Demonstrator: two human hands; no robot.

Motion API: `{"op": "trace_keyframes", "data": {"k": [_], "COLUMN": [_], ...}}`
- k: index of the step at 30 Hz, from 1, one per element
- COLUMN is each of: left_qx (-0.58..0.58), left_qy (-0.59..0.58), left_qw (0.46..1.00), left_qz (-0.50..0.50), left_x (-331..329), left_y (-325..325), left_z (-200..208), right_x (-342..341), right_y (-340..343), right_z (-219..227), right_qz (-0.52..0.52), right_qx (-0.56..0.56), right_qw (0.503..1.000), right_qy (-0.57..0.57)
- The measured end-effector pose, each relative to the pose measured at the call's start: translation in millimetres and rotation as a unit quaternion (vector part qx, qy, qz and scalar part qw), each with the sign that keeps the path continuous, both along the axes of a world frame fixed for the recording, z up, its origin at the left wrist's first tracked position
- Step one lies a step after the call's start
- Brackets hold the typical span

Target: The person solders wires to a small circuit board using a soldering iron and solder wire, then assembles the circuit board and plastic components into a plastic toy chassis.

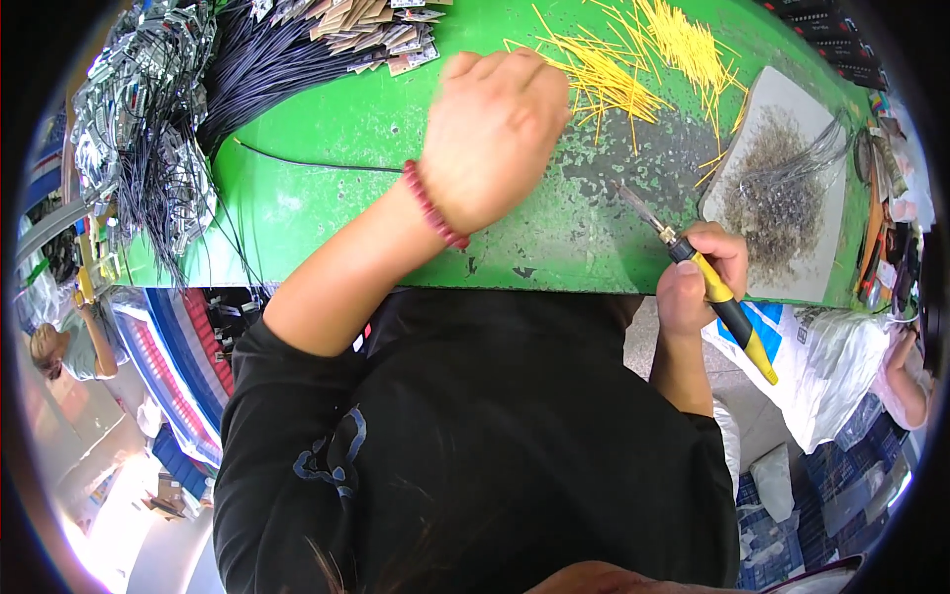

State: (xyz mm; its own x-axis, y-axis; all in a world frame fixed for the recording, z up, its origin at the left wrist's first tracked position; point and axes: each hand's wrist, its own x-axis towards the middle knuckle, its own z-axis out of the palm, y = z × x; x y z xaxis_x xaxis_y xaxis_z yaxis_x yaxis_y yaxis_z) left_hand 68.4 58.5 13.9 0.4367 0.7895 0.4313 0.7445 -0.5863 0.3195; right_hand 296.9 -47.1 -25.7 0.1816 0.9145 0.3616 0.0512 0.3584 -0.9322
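My right hand (701,279) grips a soldering iron (720,297) with a yellow and black handle. Its metal tip points up and left over the green tabletop (327,213). My left hand (498,139), back upward and a red bead bracelet at the wrist, is over the table by the near ends of the loose yellow wires (614,84). Its fingers curl under, so whatever they hold is hidden. A black wire (317,163) runs from the left toward that wrist and passes out of sight behind it.
Bundled black cables (267,74) with small circuit boards (381,30) lie at the back left, beside silvery wrapped parts (148,109). On the right, a pale board (836,228) carries a dark pile of debris and thin wires. White plastic bags (831,366) hang below the table edge.
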Motion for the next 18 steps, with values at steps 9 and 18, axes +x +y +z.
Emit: {"op": "trace_keyframes", "data": {"k": [9, 18], "left_qx": [-0.119, -0.077], "left_qy": [-0.121, -0.095], "left_qw": [0.985, 0.991], "left_qz": [0.022, 0.061], "left_x": [-58, -59], "left_y": [-56, -74], "left_z": [12, -15], "right_x": [-15, -56], "right_y": [0, 9], "right_z": [9, 8], "right_qz": [0.029, 0.103], "right_qx": [-0.017, -0.061], "right_qw": [0.999, 0.993], "right_qy": [0.001, 0.015]}}
